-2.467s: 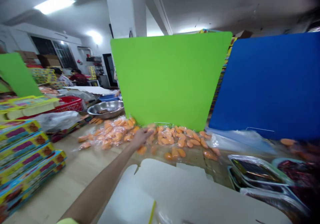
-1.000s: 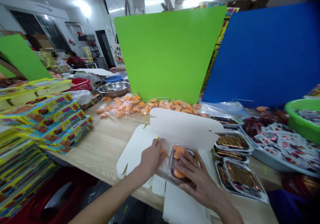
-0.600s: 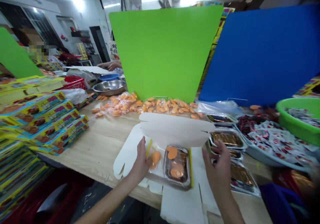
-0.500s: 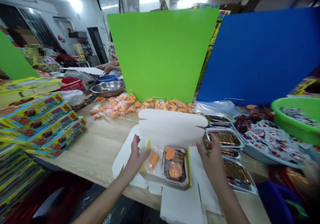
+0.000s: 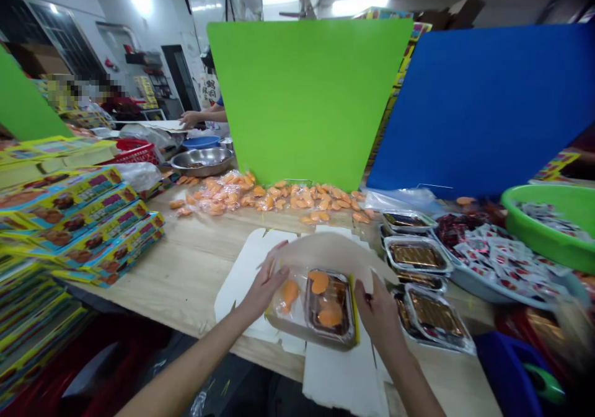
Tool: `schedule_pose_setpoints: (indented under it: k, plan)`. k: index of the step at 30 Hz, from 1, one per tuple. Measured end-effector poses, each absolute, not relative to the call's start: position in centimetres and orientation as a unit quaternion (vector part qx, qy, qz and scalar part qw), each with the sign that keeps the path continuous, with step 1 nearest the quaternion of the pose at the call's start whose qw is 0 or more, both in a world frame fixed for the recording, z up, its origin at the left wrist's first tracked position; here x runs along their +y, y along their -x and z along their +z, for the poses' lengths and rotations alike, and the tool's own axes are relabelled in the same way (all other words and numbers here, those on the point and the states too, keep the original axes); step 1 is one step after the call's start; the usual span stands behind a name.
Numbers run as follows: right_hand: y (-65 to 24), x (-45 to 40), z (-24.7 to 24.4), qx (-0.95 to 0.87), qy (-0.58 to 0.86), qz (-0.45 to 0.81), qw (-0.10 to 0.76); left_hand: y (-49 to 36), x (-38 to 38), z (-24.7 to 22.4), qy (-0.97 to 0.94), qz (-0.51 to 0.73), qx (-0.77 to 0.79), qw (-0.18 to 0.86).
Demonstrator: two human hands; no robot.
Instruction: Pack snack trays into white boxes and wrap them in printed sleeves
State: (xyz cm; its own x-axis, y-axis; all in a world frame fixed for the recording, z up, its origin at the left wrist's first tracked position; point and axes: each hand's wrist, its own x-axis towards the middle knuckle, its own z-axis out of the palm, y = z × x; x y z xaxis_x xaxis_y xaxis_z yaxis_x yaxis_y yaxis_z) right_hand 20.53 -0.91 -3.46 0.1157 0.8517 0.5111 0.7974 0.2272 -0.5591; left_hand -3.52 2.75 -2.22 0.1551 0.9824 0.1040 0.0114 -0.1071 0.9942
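Observation:
A small cardboard box [image 5: 292, 333] stands on the wooden table in front of me, its pale lid [image 5: 332, 248] bent over toward me. Inside, a foil tray [image 5: 341, 336] with dark brown contents sits at the right. Orange pieces in clear wrap [image 5: 330, 313] lie on the tray, and another orange piece [image 5: 290, 293] lies to its left. My left hand [image 5: 266, 284] is closed around the lid's left side, thumb inside the edge. My right hand [image 5: 379, 311] grips the lid's right corner with curled fingers. Flat white cardboard blanks [image 5: 344, 377] lie underneath the box.
Orange wrapped pieces [image 5: 307, 199] line the table's back before a green panel [image 5: 307, 101]. Foil trays [image 5: 418, 256] are stacked at right, beside a basin of sachets [image 5: 504, 253] and a green basin [image 5: 548, 219]. Printed boxes [image 5: 88, 219] pile up left. A co-worker's hand [image 5: 190, 119] holds cardboard.
The lid, upright before, has tipped toward me over the box. Both hands, apart from it earlier, have closed on its sides. Orange pieces behind it have come into view.

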Motion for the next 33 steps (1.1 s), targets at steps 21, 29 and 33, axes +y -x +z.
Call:
schedule_pose_setpoints:
  k: [21,29,33]
  plan:
    - [-23.9,-5.3,-7.6,-0.829,0.497,0.043,0.254,10.1,4.2,-2.6,-0.927,0.155,0.205,0.272]
    - [-23.7,-6.0,-8.8,-0.812,0.500,0.049,0.297,10.2,3.5,-4.4,-0.937,0.144,0.201,0.246]
    - [-23.9,-6.0,-7.6,-0.818,0.462,0.064,0.337,11.0,2.1,-2.5,-0.920,0.159,0.180,0.309]
